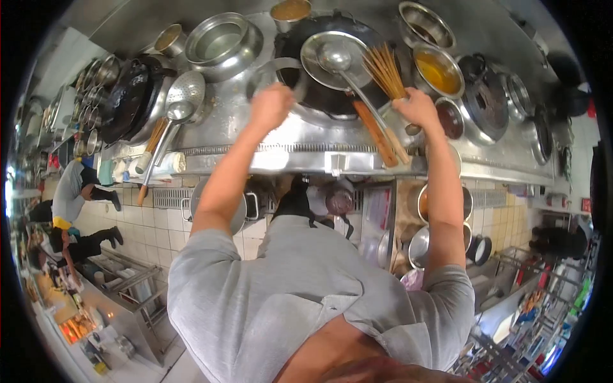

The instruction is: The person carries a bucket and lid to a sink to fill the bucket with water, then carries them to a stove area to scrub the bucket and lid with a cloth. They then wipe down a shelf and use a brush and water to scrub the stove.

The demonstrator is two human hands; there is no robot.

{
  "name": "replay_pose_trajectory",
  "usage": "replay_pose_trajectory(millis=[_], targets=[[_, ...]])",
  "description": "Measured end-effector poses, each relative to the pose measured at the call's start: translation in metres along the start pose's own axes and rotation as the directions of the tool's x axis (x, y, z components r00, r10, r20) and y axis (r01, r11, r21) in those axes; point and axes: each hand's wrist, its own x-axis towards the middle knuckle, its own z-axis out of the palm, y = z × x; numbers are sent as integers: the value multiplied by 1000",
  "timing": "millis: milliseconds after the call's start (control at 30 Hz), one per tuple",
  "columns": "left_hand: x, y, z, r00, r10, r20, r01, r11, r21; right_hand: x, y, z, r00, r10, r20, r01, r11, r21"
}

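Observation:
My left hand (pixel 272 105) is closed on the near rim of a metal bowl (pixel 260 82), which is smeared by motion and tilted over the steel counter. Closed round the handle end of a bamboo brush (pixel 383 70), my right hand (pixel 417 108) holds its bristles up and to the left. Between the hands sits a black wok (pixel 325 102). Over it lies a round strainer (pixel 316 64) with a steel ladle (pixel 334 57) in it; their wooden handles reach to the counter's front edge.
At the right stand a bowl of yellow liquid (pixel 438 71) and another wok (pixel 486 105). A large pot (pixel 220 48), a perforated skimmer (pixel 186 92) and a dark wok (pixel 128 102) are at the left. Two people (pixel 70 195) stand far left.

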Motion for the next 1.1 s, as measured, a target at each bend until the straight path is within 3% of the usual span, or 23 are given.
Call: replay_pose_trajectory(millis=[67, 133, 167, 267, 333, 367, 400, 467, 500, 533, 567, 600, 633, 667, 733, 767, 833, 933, 1033, 1100], targets=[[29, 17, 23, 992, 42, 117, -54, 994, 99, 26, -22, 17, 999, 53, -6, -53, 990, -128], [51, 22, 58, 980, 192, -46, -191, 981, 24, 56, -22, 42, 999, 45, 26, -39, 979, -201], [62, 29, 58, 975, 213, 69, -217, 975, 48, 66, -21, 54, 1000, 9, 2, -8, 968, -251], [78, 12, 133, 950, 288, 118, -288, 957, -15, 91, -8, 83, 998, -57, -5, 53, 953, -297], [82, 7, 135, 914, 385, 126, -380, 923, -62, 95, -9, 87, 996, -84, 22, 86, 914, -397], [88, -2, 136, 892, 403, 204, -395, 915, -80, 101, -10, 88, 995, 27, 91, 13, 909, -417], [99, -3, 99, 884, 352, 308, -295, 931, -216, 99, -18, 82, 986, 102, 135, -32, 895, -445], [141, -39, 46, 962, 227, 151, -174, 939, -298, 90, -30, 63, 982, 54, 182, 19, 926, -377], [179, -62, -5, 983, 26, 184, 27, 961, -276, 88, -29, 58, 984, 41, 174, 17, 947, -320], [222, -91, -40, 972, -201, 120, 226, 941, -251, 81, -35, 51, 997, -14, 77, 37, 952, -305], [261, -137, -73, 949, -294, 113, 309, 940, -147, 76, -42, 42, 997, -69, -22, 59, 954, -293], [311, -250, -19, 801, 61, -595, 41, 987, 158, 74, -45, 36, 989, -113, -94, 85, 962, -261], [352, -277, -82, 881, -194, -430, 204, 979, -24, 72, -48, 31, 973, -151, -172, 109, 967, -229], [380, -313, -111, 851, -204, -484, 281, 955, 91, 74, -53, 26, 950, -182, -254, 133, 971, -198], [429, -381, -149, 825, -273, -494, 375, 919, 118, 71, -79, 7, 979, -64, -194, 53, 997, -58], [452, -410, -161, 810, -431, -396, 466, 885, -11, 71, -93, 2, 987, -7, -164, 9, 1000, 12], [485, -461, -157, 754, -458, -471, 526, 850, 14, 74, -110, -1, 976, -53, -210, 71, 994, 79], [484, -452, -164, 818, -471, -331, 484, 874, -45, 81, -133, -11, 967, -97, -234, 127, 985, 116], [459, -463, -167, 867, -378, -324, 377, 924, -68, 93, -156, -15, 970, -121, -208, 164, 965, 202], [416, -409, -180, 900, -346, -266, 334, 938, -93, 105, -167, -13, 981, -105, -164, 142, 961, 236]])
